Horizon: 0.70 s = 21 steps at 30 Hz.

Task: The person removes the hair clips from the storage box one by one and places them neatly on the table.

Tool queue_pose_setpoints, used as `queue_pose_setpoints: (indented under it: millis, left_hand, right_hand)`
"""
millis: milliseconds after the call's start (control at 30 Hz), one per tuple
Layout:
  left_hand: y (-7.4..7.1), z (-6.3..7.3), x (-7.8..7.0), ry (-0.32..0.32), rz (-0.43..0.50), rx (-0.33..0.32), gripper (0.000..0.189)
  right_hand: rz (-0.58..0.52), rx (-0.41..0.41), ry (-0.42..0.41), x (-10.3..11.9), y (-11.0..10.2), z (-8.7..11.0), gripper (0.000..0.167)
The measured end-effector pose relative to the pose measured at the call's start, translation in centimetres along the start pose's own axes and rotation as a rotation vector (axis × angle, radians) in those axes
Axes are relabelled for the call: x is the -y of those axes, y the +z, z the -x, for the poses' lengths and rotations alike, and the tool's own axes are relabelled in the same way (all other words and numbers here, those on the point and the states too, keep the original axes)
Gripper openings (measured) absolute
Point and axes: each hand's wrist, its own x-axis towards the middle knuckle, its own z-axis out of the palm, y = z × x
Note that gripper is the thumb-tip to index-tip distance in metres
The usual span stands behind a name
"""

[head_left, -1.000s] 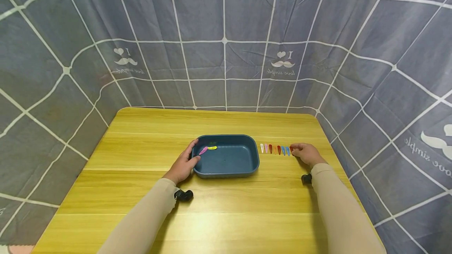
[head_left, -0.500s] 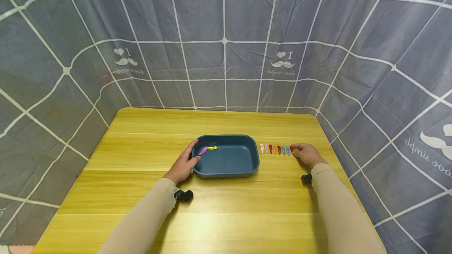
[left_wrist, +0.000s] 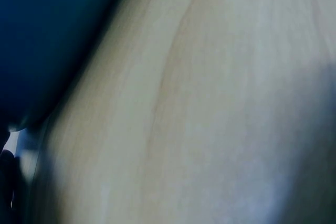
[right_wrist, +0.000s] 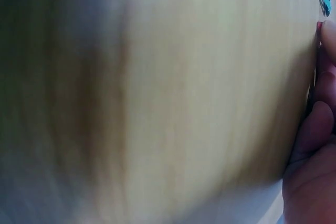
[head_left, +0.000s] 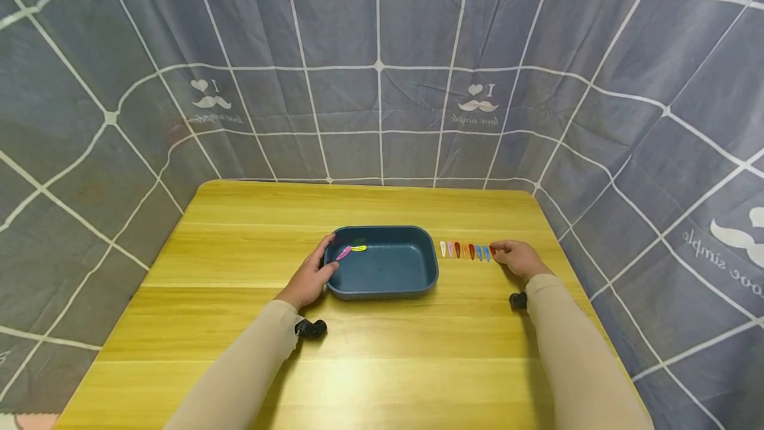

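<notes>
In the head view, a dark blue plastic basin (head_left: pixel 412 284) stands mid-table. My left hand (head_left: pixel 307 279) grips its left rim, thumb over the edge and fingers along the outer side. Inside lie a pink hair clip (head_left: pixel 343 253) and a yellow hair clip (head_left: pixel 359 248). To the right of the basin, several snap hair clips form a row, from a white hair clip (head_left: pixel 443 249) to a blue hair clip (head_left: pixel 486 253). At the row's right end my right hand (head_left: pixel 518 259) pinches a red hair clip (head_left: pixel 493 251), mostly covered by the fingertips.
The wooden table (head_left: pixel 382 363) ends at a grey checked curtain (head_left: pixel 418 105) behind and at the sides. A black wrist camera (head_left: pixel 312 330) hangs under the left sleeve, and another wrist camera (head_left: pixel 518 302) under the right one.
The head view has tilted very slightly. Both hands, the basin and the hair clips stay where they were.
</notes>
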Motion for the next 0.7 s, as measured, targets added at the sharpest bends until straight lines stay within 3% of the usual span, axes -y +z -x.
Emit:
queue_pose_setpoints:
  millis: [700]
  left_hand:
    - [-0.03,0.07,-0.29,0.016,0.033,0.011,0.069]
  right_hand:
    - [-0.013,0.016,0.021,0.13,-0.04,0.28,0.042]
